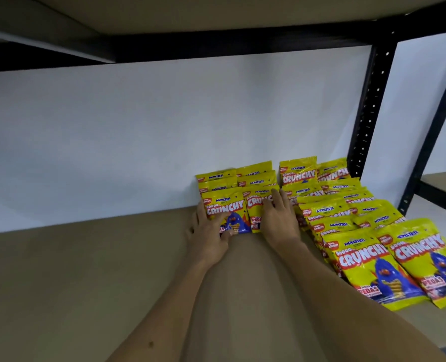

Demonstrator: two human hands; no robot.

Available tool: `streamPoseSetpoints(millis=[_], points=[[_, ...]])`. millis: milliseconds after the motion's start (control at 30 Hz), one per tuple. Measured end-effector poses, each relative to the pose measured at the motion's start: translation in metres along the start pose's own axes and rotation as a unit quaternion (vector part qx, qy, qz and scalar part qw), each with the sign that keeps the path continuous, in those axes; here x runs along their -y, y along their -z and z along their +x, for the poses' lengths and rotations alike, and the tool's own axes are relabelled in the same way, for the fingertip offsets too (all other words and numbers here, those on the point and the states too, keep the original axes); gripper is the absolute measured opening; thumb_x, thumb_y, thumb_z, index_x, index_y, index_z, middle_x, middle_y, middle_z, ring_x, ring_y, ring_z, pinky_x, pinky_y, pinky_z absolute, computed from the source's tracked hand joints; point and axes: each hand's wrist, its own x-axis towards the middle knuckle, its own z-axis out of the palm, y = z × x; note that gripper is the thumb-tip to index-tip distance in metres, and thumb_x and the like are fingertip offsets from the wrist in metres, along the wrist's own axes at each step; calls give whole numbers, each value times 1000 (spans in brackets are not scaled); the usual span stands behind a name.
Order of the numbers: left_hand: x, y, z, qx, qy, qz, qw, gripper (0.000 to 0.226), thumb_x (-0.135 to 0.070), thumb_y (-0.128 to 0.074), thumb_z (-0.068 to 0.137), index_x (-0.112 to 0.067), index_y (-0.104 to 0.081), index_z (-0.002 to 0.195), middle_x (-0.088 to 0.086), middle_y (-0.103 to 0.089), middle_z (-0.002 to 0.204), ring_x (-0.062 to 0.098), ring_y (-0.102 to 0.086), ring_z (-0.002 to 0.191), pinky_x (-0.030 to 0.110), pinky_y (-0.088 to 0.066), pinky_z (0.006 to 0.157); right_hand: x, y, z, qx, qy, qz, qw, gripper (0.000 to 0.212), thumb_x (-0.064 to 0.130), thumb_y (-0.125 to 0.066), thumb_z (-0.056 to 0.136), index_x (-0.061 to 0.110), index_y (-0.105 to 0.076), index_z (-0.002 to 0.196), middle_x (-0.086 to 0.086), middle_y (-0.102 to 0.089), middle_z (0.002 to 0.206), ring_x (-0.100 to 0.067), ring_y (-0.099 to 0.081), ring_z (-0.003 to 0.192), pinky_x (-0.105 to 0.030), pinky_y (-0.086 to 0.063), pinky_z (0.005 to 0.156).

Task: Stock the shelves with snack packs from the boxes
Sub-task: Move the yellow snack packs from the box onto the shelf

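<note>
Yellow snack packs printed "Crunchy" stand in rows on the brown shelf board (86, 270), leaning back toward the white wall. My left hand (208, 235) grips the lower left edge of the front pack (228, 209) of the left-most row. My right hand (278, 220) lies flat, fingers together, against the front pack (255, 205) of the neighbouring row. Two longer rows of packs (368, 259) run toward me at the right. No box is in view.
A black perforated shelf upright (370, 105) stands behind the right rows, with a second upright (430, 137) further right. The shelf above (216, 14) hangs low overhead. Bare board stretches to the left of the packs.
</note>
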Motion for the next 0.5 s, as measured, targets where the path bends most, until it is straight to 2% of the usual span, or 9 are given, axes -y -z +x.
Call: streamPoseSetpoints(millis=[133, 367, 433, 500], points=[[5, -1, 9, 3, -6, -20, 1000, 44, -42, -61, 89, -46, -47, 130, -6, -13, 154, 22, -22, 143, 62, -26, 109, 2, -5, 3, -18, 3, 46, 999, 40, 25, -39, 101, 1, -51, 132, -18, -37, 151, -33, -23, 146, -48, -24, 118], [3, 2, 2, 10, 24, -29, 999, 45, -44, -58, 91, -45, -47, 134, -10, -16, 154, 19, -30, 140, 57, -17, 114, -1, -11, 1, -6, 40, 25, 999, 41, 24, -37, 103, 7, -45, 140, -13, -34, 154, -29, -20, 147, -45, -17, 119], [5, 1, 1, 11, 21, -47, 999, 49, -45, -58, 90, -46, -43, 137, -9, -21, 151, 18, -34, 137, 54, -21, 114, -1, -14, 0, -21, 54, 26, 998, 38, 21, -39, 102, 6, -50, 135, -16, -41, 149, -33, -26, 145, -48, -21, 118], [6, 2, 3, -8, 20, -80, 997, 56, -44, -60, 87, -43, -39, 138, -6, -29, 146, 18, -40, 132, 52, -32, 110, -1, -15, 0, -47, 60, 28, 997, 39, 21, -38, 100, 3, -55, 130, -20, -47, 144, -36, -33, 141, -51, -27, 116]])
